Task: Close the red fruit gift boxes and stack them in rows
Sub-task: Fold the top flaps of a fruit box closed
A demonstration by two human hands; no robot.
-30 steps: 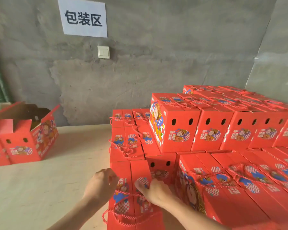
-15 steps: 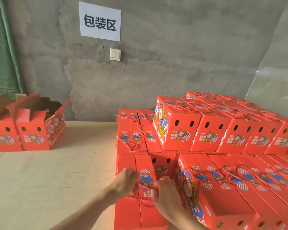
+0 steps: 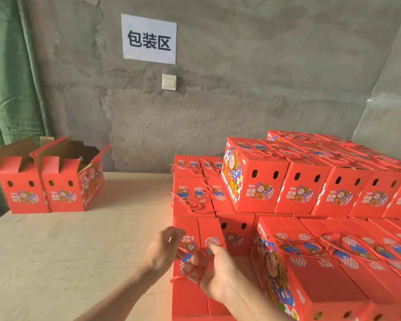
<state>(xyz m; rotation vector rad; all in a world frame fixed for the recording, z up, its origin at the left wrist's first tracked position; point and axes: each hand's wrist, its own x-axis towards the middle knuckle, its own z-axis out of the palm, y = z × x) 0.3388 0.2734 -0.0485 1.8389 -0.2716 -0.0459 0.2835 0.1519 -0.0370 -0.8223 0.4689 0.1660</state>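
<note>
A closed red gift box (image 3: 196,295) stands nearest me at the left end of the stack. Its red rope handles (image 3: 200,260) lie over its top. My left hand (image 3: 163,250) pinches one strand of the rope above the lid. My right hand (image 3: 214,272) is palm up, its fingers curled into the tangled rope loops. To the right, several closed red boxes (image 3: 303,188) stand in rows, two layers high. Two open red boxes (image 3: 63,181) with raised flaps stand at the far left of the table.
The boxes stand on a pale wooden table (image 3: 79,251), backed by a grey concrete wall with a white paper sign (image 3: 149,39) and a light switch (image 3: 169,82). A green curtain (image 3: 7,77) hangs at the left.
My view has tilted up and shifted left. Both hands rose off the nearest box's lid and gathered its rope handles; my right hand turned palm up.
</note>
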